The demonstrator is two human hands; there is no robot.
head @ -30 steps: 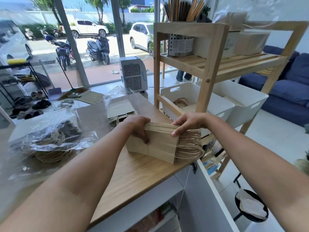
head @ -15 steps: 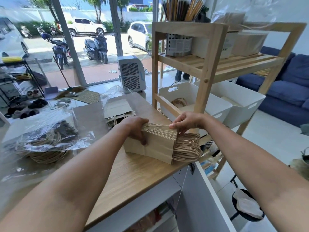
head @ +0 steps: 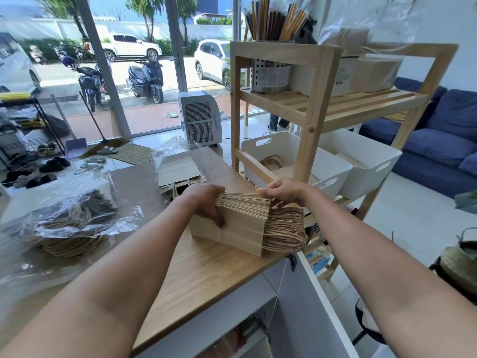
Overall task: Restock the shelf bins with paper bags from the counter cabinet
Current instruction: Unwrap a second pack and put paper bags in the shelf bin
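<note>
Item: one stack of paper bags [head: 240,226], standing on edge at the desk [head: 206,275] corner, handles [head: 284,228] overhanging toward the shelf [head: 317,104]. Left hand [head: 206,202] is clamping the stack's closed end, fingers curled around it. Right hand [head: 284,192] is pinching the upper edges beside the handles.

Risk, as judged: the stack is sitting near the desk edge; a loose clamp could be letting bags fan out and slide floorward.

Count: two white bins [head: 343,166] on the shelf; two plastic-wrapped bundles [head: 69,220] on the desk beyond the stack.

Sunlit glass front [head: 144,60], pale floor tiles [head: 402,202], blue sofa [head: 438,140] right.
</note>
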